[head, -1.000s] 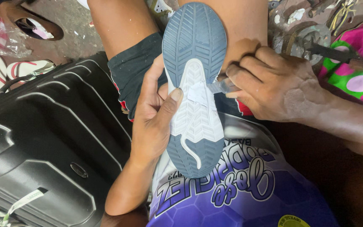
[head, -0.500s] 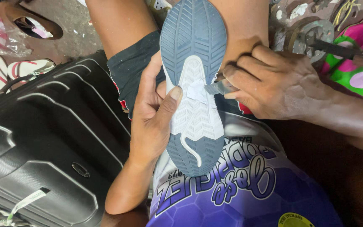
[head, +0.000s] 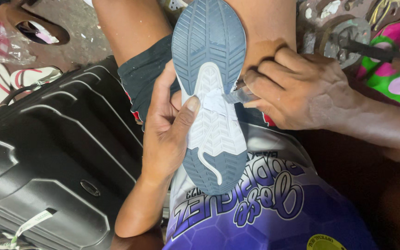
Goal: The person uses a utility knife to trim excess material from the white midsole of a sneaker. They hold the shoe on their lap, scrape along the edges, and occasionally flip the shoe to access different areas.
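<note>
Both my hands work one shoe (head: 211,88), sole up: left hand (head: 167,134) clamps it steady, right hand (head: 297,90) pinches a small blade (head: 237,96) against its edge.

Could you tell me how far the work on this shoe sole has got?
The shoe lies sole-up, gripped by the left hand. In hand: the right hand presses a small blade at the white section's edge. Nothing looks lifted or removed, so most seems left.
</note>
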